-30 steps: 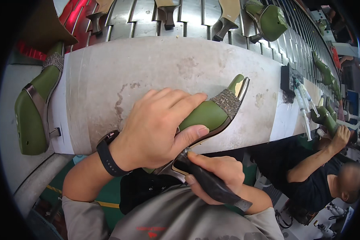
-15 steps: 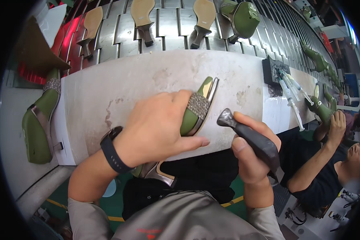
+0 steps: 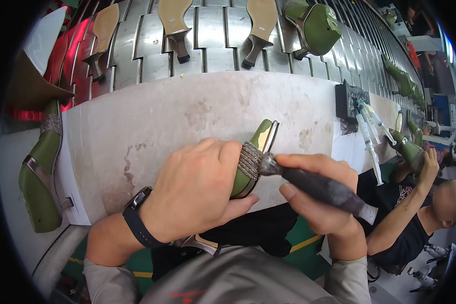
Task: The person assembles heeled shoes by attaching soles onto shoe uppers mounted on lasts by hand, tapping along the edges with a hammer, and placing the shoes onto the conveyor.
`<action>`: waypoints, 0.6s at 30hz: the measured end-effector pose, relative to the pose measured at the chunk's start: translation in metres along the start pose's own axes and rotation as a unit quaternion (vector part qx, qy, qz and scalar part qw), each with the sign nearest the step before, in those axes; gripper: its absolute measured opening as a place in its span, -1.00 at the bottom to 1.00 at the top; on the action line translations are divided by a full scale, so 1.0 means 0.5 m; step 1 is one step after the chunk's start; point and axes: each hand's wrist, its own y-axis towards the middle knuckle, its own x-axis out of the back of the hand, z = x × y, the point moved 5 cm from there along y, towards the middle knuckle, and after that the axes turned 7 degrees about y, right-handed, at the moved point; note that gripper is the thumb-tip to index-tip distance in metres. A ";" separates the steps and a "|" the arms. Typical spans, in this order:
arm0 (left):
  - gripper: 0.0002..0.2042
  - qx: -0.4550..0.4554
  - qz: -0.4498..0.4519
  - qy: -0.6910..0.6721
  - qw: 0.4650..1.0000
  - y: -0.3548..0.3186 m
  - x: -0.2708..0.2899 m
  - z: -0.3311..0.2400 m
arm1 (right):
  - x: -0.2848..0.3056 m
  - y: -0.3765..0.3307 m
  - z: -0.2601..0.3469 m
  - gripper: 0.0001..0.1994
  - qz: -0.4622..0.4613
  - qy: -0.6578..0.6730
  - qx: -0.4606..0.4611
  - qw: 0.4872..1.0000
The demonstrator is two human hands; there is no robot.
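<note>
- Two hands are occupied: the left hand (image 3: 197, 195) is wrapped around a green heeled shoe (image 3: 251, 162) at the workbench (image 3: 162, 116) edge.
- A dark-handled tool (image 3: 314, 185) is gripped by the right hand (image 3: 321, 195), tip touching the glitter strap.
- Shoe judged light and stiff; the body is best held, sparing the strap.

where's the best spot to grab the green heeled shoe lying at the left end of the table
Probably around the middle of the green heeled shoe, coming from above. It lies lengthwise on the table, clear of other things, and narrows there between the sparkly toe band and the heel end.

No pkgs, labels, signs or screens in view.
</note>
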 end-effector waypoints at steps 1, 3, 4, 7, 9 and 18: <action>-0.32 -0.002 -0.004 0.000 1.000 -0.001 0.001 -0.001 | 0.005 0.006 -0.003 -0.63 -0.015 0.017 0.003 1.000; -0.32 -0.007 -0.010 0.007 1.000 -0.004 0.006 -0.004 | 0.016 0.020 -0.015 -0.65 -0.043 0.034 0.034 0.998; -0.32 0.005 -0.001 0.011 1.000 -0.005 0.004 0.000 | 0.017 0.031 -0.028 -0.68 -0.061 0.066 0.035 0.995; -0.33 0.013 0.006 0.023 1.000 -0.006 0.007 0.000 | 0.015 0.044 -0.032 -0.71 -0.100 0.083 0.001 0.992; -0.33 0.012 0.004 0.031 0.999 -0.009 0.008 0.000 | 0.007 0.033 -0.032 -0.70 -0.114 0.081 0.012 0.990; -0.37 0.011 -0.003 0.047 0.999 -0.018 0.011 -0.005 | -0.018 -0.015 0.007 -0.67 -0.076 0.063 -0.034 0.995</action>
